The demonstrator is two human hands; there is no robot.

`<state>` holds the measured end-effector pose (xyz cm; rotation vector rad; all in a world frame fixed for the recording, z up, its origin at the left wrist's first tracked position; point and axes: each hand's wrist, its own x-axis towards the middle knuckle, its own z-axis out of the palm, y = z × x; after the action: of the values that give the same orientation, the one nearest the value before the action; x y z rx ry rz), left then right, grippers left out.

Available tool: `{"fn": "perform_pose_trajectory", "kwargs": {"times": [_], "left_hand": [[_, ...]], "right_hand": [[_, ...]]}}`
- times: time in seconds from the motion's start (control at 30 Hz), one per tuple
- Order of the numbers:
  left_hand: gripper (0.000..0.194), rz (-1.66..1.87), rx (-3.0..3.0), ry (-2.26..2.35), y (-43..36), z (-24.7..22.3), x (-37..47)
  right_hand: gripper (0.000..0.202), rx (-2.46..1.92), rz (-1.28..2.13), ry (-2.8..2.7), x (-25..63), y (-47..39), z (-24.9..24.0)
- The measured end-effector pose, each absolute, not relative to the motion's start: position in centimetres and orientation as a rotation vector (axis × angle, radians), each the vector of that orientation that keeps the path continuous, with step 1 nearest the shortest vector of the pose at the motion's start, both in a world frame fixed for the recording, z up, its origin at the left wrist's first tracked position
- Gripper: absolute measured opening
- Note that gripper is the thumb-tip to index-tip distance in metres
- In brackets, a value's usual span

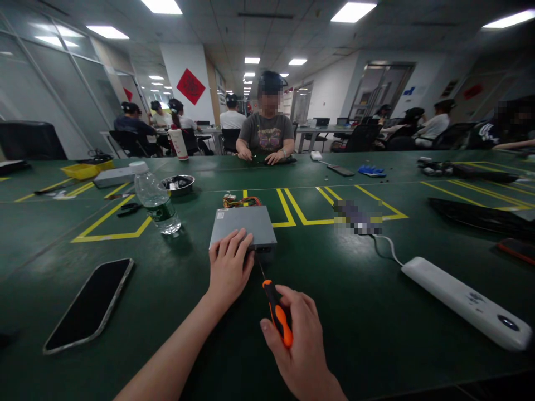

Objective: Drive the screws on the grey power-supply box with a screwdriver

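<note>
A grey metal computer power supply point(244, 220) lies on the green table in front of me, its bundle of coloured wires point(246, 201) at the far side. My left hand point(229, 262) rests on its near edge, fingers stretched flat over the top and thumb by the front face. In my right hand point(298, 328) is a screwdriver point(276, 312) with an orange and black handle. Its thin shaft points up and away to the power supply's near face, close to my left thumb. Whether the tip sits in a screw cannot be made out.
Left of the power supply stand a water bottle point(155, 200) and a metal bowl point(179, 184) of small parts. A phone point(90, 306) lies nearer. To the right is a white power bank point(463, 301) with a cable. A person point(267, 133) sits opposite.
</note>
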<state>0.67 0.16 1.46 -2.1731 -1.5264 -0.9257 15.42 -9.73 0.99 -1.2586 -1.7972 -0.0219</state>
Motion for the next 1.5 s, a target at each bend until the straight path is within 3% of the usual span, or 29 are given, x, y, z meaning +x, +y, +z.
{"fn": "perform_pose_trajectory", "kwargs": {"times": [0.17,0.43,0.73,0.87,1.0,1.3,1.5], "left_hand": [[0.035,-0.930,-2.174,-1.535,0.19,1.32,0.65],[0.034,-0.919,-2.179,-1.533,0.20,1.30,0.63],[0.034,-0.945,-2.167,-1.527,0.33,1.28,0.70],[0.034,-0.958,-2.162,-1.520,0.32,1.22,0.76],[0.034,-0.958,-2.161,-1.519,0.31,1.24,0.76],[0.033,-0.939,-2.166,-1.530,0.27,1.30,0.71],[0.032,-0.931,-2.164,-1.532,0.31,1.28,0.69]], "right_hand": [[0.020,-1.248,-0.018,-1.810,15.31,-9.68,0.50],[0.027,-1.305,-0.044,-1.762,15.49,-9.62,0.88],[0.020,-1.277,-0.060,-1.791,15.36,-9.48,0.48],[0.029,-1.345,0.007,-1.708,15.50,-9.59,0.66],[0.020,-1.291,0.029,-1.754,15.61,-9.62,0.64],[0.028,-1.333,0.021,-1.735,15.42,-9.49,0.61],[0.021,-1.252,-0.049,-1.784,15.49,-9.47,0.43]]}}
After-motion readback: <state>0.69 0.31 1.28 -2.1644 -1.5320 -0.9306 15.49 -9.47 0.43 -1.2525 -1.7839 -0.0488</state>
